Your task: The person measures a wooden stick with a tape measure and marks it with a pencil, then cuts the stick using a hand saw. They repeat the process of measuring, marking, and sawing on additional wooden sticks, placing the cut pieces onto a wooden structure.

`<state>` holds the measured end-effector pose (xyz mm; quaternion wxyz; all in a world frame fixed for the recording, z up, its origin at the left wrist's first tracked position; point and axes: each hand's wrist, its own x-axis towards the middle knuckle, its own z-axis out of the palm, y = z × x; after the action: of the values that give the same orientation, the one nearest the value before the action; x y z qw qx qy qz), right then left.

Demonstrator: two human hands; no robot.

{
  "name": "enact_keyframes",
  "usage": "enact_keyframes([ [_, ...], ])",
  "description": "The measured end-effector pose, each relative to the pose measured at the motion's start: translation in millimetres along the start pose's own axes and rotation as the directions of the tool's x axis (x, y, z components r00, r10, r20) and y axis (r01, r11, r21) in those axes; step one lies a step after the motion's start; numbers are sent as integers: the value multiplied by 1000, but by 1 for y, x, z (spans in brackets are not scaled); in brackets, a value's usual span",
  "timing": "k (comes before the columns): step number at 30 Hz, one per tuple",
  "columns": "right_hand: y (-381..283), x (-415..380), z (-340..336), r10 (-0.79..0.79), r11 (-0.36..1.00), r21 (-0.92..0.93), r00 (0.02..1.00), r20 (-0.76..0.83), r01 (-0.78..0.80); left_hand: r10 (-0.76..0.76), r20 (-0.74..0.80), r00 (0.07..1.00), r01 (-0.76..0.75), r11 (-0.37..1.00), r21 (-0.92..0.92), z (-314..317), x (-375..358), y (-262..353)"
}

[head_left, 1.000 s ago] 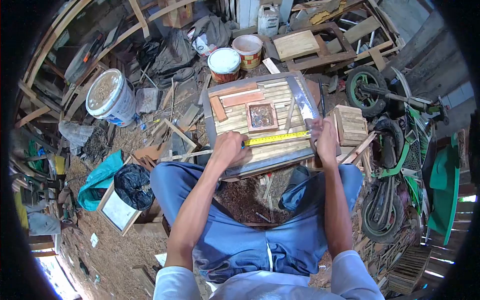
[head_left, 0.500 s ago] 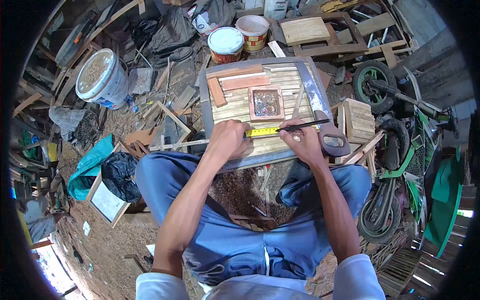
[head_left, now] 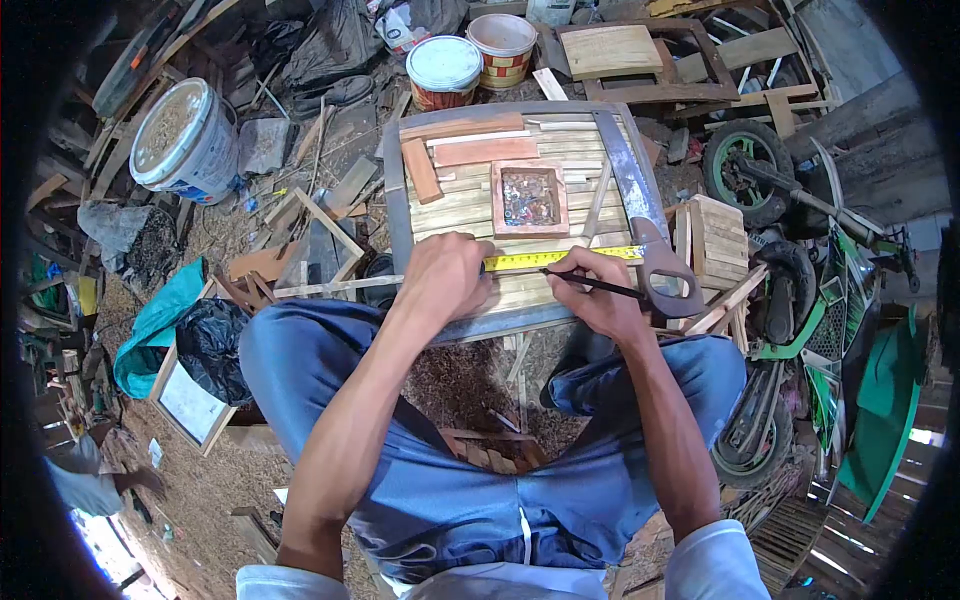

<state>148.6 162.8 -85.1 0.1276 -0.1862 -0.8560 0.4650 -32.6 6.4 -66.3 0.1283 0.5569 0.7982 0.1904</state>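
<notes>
A slatted wooden board [head_left: 470, 215] with a grey frame lies before my knees. My left hand [head_left: 446, 278] is closed on the tape measure, its case mostly hidden by the fingers. The yellow blade [head_left: 530, 261] runs right across the slats to the saw. My right hand [head_left: 600, 290] pinches a black pen [head_left: 615, 289], its tip at the blade's lower edge. Above the blade sits a small square wooden box [head_left: 530, 200] holding small bits. A handsaw [head_left: 640, 200] lies along the board's right side. Reddish wood strips [head_left: 484, 151] rest at the upper left.
Two paint buckets [head_left: 443, 72] stand beyond the board, and a large white bucket [head_left: 185, 140] stands at the left. A green motorbike [head_left: 800, 320] is on the right. Wood blocks [head_left: 715, 240] sit beside the board. At the far left edge, part of another person [head_left: 90, 485] shows.
More yellow blade now shows, reaching right to the saw. The pen has swung so its rear end points down to the right. Another person's limb has appeared at the lower left.
</notes>
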Motion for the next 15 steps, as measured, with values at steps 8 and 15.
enact_keyframes([
  [8,-2,1,1,-24,1000,8,1000,-15,24,-8,0,1000,8,1000,14,0,0,1],
  [15,-5,1,2,-11,1000,-12,1000,1,11,-6,2,1000,6,1000,6,-1,0,2],
])
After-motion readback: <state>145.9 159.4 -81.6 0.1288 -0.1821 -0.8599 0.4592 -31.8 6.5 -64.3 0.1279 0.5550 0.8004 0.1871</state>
